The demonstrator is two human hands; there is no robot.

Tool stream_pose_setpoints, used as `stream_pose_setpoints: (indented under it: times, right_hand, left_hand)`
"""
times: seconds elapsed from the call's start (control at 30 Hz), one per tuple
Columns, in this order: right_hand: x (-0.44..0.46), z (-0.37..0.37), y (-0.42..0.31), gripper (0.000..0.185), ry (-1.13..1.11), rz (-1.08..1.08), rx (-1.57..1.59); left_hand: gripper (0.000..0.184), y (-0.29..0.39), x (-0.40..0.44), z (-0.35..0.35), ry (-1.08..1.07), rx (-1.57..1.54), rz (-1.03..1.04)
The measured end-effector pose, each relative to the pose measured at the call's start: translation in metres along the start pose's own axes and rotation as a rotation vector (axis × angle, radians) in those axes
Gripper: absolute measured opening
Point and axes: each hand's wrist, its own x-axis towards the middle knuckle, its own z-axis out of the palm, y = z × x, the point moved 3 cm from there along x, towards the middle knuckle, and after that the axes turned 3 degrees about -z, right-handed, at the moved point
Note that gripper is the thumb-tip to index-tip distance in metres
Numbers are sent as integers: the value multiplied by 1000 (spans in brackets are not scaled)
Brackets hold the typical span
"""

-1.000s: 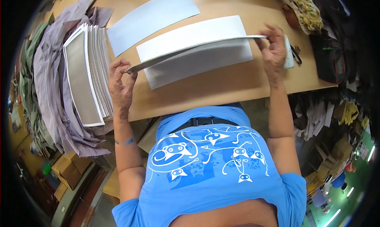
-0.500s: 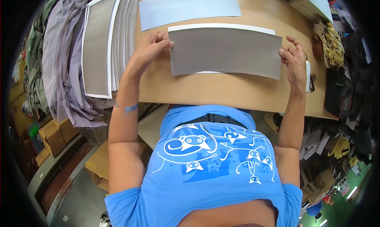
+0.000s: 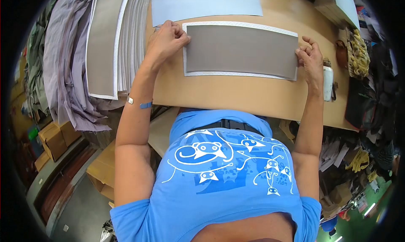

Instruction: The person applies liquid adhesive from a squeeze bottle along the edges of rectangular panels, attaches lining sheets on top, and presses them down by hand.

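A grey rectangular panel (image 3: 240,50) lies on a slightly larger white textured sheet (image 3: 236,25), whose border shows along the top, left and bottom. At the panel's upper left edge, my left hand (image 3: 168,41) is closed, thumb and fingertips pinching the edge. My right hand (image 3: 311,60) pinches the right edge between thumb and index finger, its other fingers curled loosely. Whether either pinch also takes in the white sheet cannot be made out.
A pale blue sheet (image 3: 206,5) lies beyond the panel on the tan table (image 3: 219,94). To the left are a stack of grey-and-white panels (image 3: 103,43) and piled lilac fabric (image 3: 67,60). A white bottle (image 3: 328,83) and a yellow fibrous bundle (image 3: 357,54) sit at right.
The grey panel has come down and been squared onto the white sheet, so the white border now shows on the left and bottom too. My left hand has shifted slightly up and right.
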Motion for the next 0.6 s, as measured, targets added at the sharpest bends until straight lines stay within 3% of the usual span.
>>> stream_pose_setpoints:
  times: [0.2, 0.6]
  right_hand:
    - [2, 0, 1, 43, -22, -38, -66]
    - [3, 4, -8, 46, -26, -100, -177]
  left_hand:
    - [22, 4, -4, 0, 5, -46, -51]
    - [22, 9, -8, 1, 63, 109, 26]
